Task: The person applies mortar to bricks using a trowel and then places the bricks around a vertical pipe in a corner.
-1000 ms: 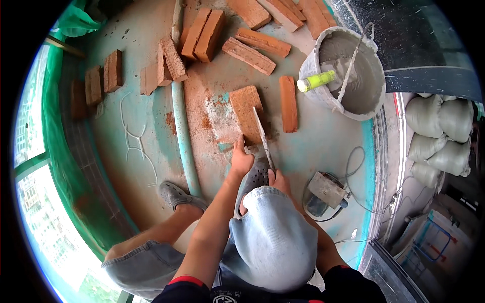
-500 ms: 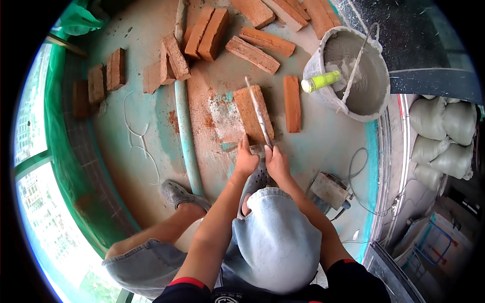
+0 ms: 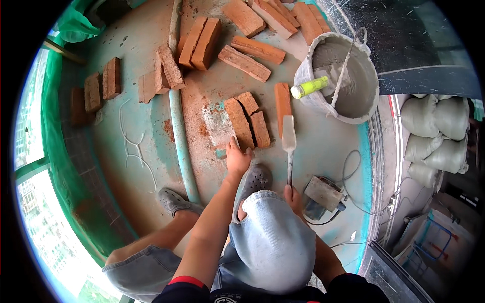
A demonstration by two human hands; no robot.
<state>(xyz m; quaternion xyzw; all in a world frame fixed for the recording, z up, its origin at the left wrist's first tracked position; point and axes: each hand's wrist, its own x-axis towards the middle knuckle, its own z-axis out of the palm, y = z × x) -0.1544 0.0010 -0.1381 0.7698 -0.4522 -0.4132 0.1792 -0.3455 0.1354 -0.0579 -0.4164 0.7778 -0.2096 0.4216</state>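
Observation:
A reddish brick on the floor in front of me is broken into three pieces: a long left piece (image 3: 238, 122), a small far piece (image 3: 247, 102) and a right piece (image 3: 260, 129). Dark cracks run between them. My left hand (image 3: 238, 159) grips the near end of the long piece, index finger along its left side, thumb at the near corner. My right hand (image 3: 293, 198), beside my knee, is closed round the handle of a brick knife (image 3: 288, 135). Its flat, mortar-stained blade points away from me, over the near end of a whole brick (image 3: 283, 103).
A bucket of wet mortar (image 3: 348, 101) with a yellow-green-handled tool stands right. Loose bricks (image 3: 245, 63) lie at the back, others (image 3: 111, 78) at left. A pipe (image 3: 180, 136) crosses the floor. A corded power tool (image 3: 323, 194) sits near my right hand, sacks (image 3: 444, 121) farther right.
The brick has gone from whole to broken in three. My right hand has drawn the brick knife off it, back and to the right; the left hand stays at its near end.

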